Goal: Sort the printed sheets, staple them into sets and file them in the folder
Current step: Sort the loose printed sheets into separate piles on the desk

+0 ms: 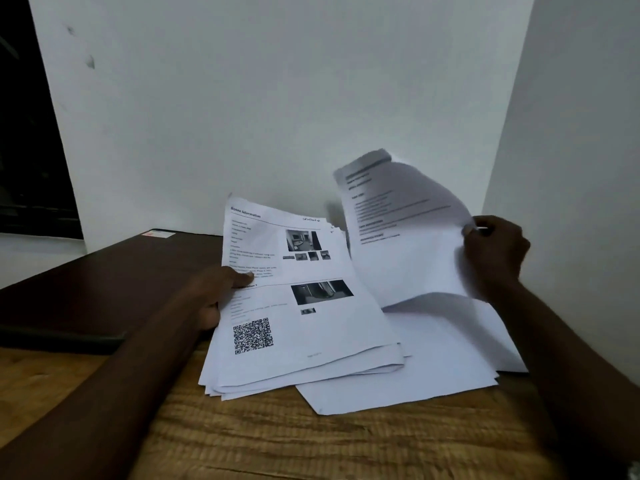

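Left hand grips tilted sheet stack; right hand pinches lifted, curled sheet over wooden table.

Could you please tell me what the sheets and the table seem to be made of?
Sheets: thin matte white paper. The lifted sheet, pinched by the right hand, curls limply.
Table: wood or wood-look laminate, matte, with brown grain streaks. The picture cannot settle which.

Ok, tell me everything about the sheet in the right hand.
The sheet is white paper, printed with blurred black text under a dark header bar. It is raised, curved and tilted, right of the stack in the left hand. The right hand pinches its right edge; loose sheets lie beneath.
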{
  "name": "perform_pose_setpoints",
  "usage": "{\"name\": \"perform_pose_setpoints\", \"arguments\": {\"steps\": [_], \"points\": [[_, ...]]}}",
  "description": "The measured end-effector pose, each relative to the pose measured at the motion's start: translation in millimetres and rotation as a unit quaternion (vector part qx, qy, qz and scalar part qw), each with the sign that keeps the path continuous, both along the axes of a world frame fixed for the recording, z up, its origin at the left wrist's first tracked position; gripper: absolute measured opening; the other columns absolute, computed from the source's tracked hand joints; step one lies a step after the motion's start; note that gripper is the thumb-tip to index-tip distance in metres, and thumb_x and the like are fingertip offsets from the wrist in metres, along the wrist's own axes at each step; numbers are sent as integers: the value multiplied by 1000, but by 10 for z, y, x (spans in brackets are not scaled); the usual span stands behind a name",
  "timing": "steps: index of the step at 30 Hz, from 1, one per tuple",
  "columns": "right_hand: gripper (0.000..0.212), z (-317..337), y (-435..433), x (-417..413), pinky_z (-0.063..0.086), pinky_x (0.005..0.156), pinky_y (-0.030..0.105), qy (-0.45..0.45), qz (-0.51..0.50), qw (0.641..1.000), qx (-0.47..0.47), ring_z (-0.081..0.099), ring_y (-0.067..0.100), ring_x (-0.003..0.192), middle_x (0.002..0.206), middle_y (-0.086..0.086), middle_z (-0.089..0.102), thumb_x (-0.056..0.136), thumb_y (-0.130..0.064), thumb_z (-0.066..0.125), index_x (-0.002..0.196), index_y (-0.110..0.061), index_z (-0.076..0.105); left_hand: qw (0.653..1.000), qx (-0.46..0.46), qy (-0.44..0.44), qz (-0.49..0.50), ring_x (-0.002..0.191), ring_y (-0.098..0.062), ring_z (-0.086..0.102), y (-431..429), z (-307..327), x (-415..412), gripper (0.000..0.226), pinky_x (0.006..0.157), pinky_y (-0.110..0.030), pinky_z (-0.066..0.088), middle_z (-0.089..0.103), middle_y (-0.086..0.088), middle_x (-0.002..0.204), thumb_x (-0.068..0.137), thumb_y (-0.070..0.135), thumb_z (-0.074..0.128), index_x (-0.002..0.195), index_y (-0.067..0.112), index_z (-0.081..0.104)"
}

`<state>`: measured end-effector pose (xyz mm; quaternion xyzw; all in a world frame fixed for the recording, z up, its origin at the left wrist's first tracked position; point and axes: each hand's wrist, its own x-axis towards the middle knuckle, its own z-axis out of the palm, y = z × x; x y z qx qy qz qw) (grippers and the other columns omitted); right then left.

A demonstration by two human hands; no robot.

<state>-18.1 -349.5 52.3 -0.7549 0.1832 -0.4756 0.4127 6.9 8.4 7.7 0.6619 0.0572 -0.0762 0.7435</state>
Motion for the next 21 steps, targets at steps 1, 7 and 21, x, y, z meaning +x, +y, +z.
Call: {"name": "perform_pose_setpoints", "arguments": {"steps": [1, 7, 21], "points": [[25, 50, -35, -19, 41, 85, 23, -26, -16, 999, 24, 64, 28, 99, 104, 15, 72, 90, -9, 57, 109, -6, 72, 1000, -1, -1, 4, 63, -26, 72, -6, 5, -8, 19, 53, -43, 59, 75, -9, 79, 96, -3, 52, 107, 7, 64], [25, 205, 79, -153, 47, 77, 22, -96, -24, 991, 93, 65, 22, 92, 96, 8, 70, 86, -7, 53, 102, -12, 72, 1000, -22, 2, 3, 82, -31, 67, -27, -18, -5, 24, 68, -45, 59, 70, -14, 99, 97, -1, 51, 117, 6, 61], [10, -585, 1051, 41, 31, 54, 10, 196, 223, 955, -26, 55, 10, 72, 87, -2, 64, 90, -15, 58, 96, -19, 65, 997, -50, -61, 0, 95, -29, 73, 14, 2, -47, 55, 88, -42, 58, 72, -17, 115, 84, 51, 69, 117, 7, 67]]}}
